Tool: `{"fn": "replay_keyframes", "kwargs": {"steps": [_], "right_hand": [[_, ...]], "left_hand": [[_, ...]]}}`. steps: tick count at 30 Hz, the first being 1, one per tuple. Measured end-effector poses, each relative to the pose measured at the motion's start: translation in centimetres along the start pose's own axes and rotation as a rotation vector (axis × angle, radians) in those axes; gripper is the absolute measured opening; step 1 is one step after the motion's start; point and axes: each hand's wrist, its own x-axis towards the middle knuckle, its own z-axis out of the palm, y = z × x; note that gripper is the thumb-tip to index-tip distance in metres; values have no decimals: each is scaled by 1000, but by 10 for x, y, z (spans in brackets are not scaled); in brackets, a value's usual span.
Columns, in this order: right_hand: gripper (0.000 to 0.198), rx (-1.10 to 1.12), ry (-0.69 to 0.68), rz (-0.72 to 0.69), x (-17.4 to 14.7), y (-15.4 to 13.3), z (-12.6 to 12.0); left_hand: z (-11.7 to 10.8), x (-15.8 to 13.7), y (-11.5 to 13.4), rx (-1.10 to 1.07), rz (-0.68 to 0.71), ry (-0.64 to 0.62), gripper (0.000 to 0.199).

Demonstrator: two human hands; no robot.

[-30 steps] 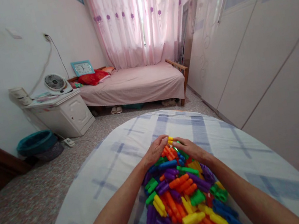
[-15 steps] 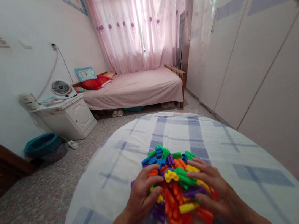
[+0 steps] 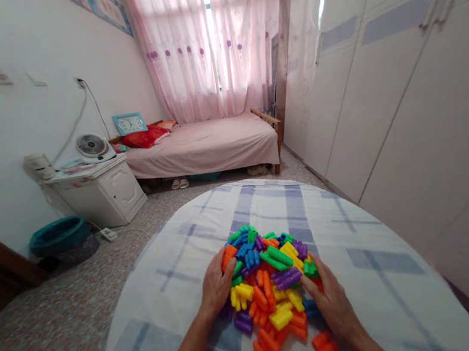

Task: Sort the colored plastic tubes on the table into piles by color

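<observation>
A heap of plastic tube-shaped building blocks [image 3: 263, 297] in orange, yellow, green, blue and purple lies on the cloth-covered table. Against its left side rests my left hand [image 3: 216, 286], fingers apart and curved around the edge, next to orange and green blocks. My right hand [image 3: 332, 298] cups the opposite side with thumb and fingers spread, beside a purple block [image 3: 287, 278] and a small green block [image 3: 310, 269]. Neither hand grips a block that I can see. One orange block [image 3: 325, 347] sits apart from the heap, near my right wrist.
The round table has a white and blue checked cloth [image 3: 161, 327]. Beyond it is a bed [image 3: 211, 143] with a pink sheet. A white cabinet [image 3: 114, 190] bearing a fan [image 3: 92, 146] and a teal-lined bin [image 3: 61, 236] are at left. Wardrobe doors [image 3: 387, 112] line the right.
Both hands have moved from over the heap out to its sides. Blocks in the middle have shifted and show more openly. The camera view has turned slightly right.
</observation>
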Motion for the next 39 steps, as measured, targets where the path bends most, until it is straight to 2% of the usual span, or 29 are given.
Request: {"fn": "replay_keyframes", "kwargs": {"steps": [3,6,10,14,19,21,23,27,29,31,34,39], "right_hand": [[64,-1,0,-36,8,-7,14],[64,28,11,-43,15,-10,26],[62,146,6,-19,26,-11,38],[64,364,-56,39,39,-16,45],[66,627,-223,103,50,-40,31],[62,605,-280,102,46,-47,15],[61,467,-304,58,32,-45,-5],[80,136,-338,-74,-20,-7,-39],[95,-20,-357,-184,-45,16,-45],[102,-165,-351,-315,-63,31,-44],[106,-276,-330,-442,-70,28,-29],[89,-292,-306,-517,-52,-7,3]], "left_hand": [[4,6,16,-197,-35,-44,58],[9,9,32,-366,-33,-107,53],[15,10,56,-384,14,-140,47],[22,5,81,-315,258,-151,36],[20,-15,105,-132,565,-361,44],[10,-28,102,-39,656,-387,52],[-4,-44,89,64,672,-355,63],[-34,-79,41,213,575,-303,101],[-42,-95,18,236,502,-325,116],[-43,-106,4,238,432,-349,123],[-34,-109,2,232,385,-349,120],[-13,-96,19,146,458,-268,86]]}}
